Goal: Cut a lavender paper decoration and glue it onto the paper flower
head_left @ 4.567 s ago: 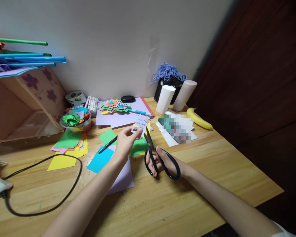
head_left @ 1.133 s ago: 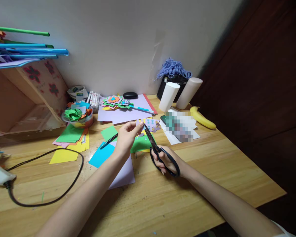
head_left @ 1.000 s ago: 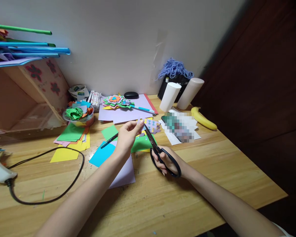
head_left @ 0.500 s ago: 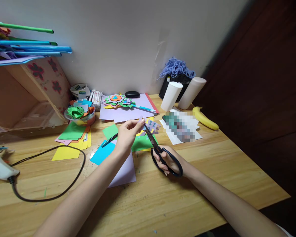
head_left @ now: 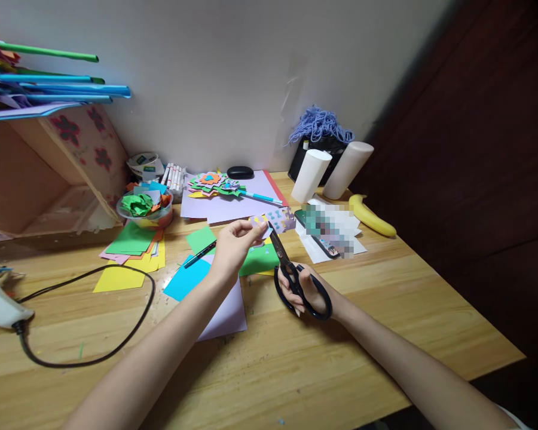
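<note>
My left hand (head_left: 235, 246) pinches a small lilac paper piece (head_left: 278, 220) with coloured dots, held above the wooden desk (head_left: 385, 286). My right hand (head_left: 305, 291) grips black scissors (head_left: 296, 280) through the handle loops, blades pointing up-left and meeting the paper's lower edge. Beneath the hands lie green (head_left: 257, 261), blue (head_left: 186, 283) and lilac (head_left: 226, 313) paper sheets and a dark pen (head_left: 199, 254).
A glue gun (head_left: 0, 303) with a looping black cord (head_left: 116, 334) lies at the left. A bowl of paper scraps (head_left: 144, 207), markers (head_left: 173, 176), paper cut-outs (head_left: 213, 184), two white rolls (head_left: 329, 170), a banana (head_left: 371, 216) and a wooden shelf (head_left: 49, 173) line the back.
The lilac piece has turned in my left hand and now sticks out to the right. The scissors have shifted slightly right and their blades have closed further on the paper.
</note>
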Demonstrator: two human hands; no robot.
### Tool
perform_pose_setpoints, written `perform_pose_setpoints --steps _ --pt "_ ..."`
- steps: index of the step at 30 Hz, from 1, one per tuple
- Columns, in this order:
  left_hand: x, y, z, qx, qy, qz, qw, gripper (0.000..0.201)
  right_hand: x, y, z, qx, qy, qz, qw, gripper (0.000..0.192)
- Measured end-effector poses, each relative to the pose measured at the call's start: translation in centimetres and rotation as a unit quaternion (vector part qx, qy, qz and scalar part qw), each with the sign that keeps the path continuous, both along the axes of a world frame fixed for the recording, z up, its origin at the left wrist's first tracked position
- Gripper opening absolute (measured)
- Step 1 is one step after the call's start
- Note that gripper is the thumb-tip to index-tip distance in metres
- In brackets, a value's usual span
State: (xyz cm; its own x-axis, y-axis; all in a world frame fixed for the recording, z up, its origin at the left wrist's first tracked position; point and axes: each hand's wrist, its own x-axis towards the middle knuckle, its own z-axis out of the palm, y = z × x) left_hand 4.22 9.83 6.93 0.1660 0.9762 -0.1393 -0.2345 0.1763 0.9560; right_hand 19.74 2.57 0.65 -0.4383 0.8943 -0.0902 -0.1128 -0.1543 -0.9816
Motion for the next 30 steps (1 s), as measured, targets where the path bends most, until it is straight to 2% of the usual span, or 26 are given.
perform_pose_setpoints --steps 10,15,18,21,23,25,27,28,30 --pt "0.1 -0.1 -0.1 -0.019 -0.006 -0.03 0.999 0.035 -0.3 0.0 0.3 -0.004 0.005 -0.002 1.0 0.07" --pt "-0.3 0.5 -0.2 0.011 -0.007 0.031 0.999 0.035 -0.6 0.0 1.4 -0.005 -0.034 -0.007 0.999 0.063" --pt "-0.8 1.0 -0.2 0.029 -0.019 0.072 0.997 0.035 0.2 0.7 2.6 0.038 -0.121 -0.092 0.988 0.048" --pt "-1.0 1.3 -0.3 0.027 -0.028 0.08 0.996 0.036 2.7 2.0 4.0 0.113 -0.2 -0.221 0.948 0.034" --pt "-0.9 1.1 -0.3 0.02 -0.031 0.07 0.997 0.036 5.5 2.8 4.6 0.152 -0.26 -0.328 0.895 0.025" --pt "-0.7 0.9 -0.3 0.014 -0.031 0.054 0.998 0.036 8.7 3.2 5.0 0.183 -0.328 -0.399 0.837 0.019" --pt "-0.6 0.7 -0.2 0.008 -0.028 0.038 0.999 0.037 11.7 3.3 5.2 0.211 -0.43 -0.4 0.782 0.014" --pt "-0.5 0.6 -0.2 0.003 -0.027 0.034 0.999 0.037 12.9 3.2 5.2 0.216 -0.475 -0.375 0.766 0.015" --pt "-0.4 0.5 -0.1 -0.006 -0.026 0.029 0.999 0.039 14.6 3.0 5.2 0.207 -0.527 -0.318 0.76 0.017"
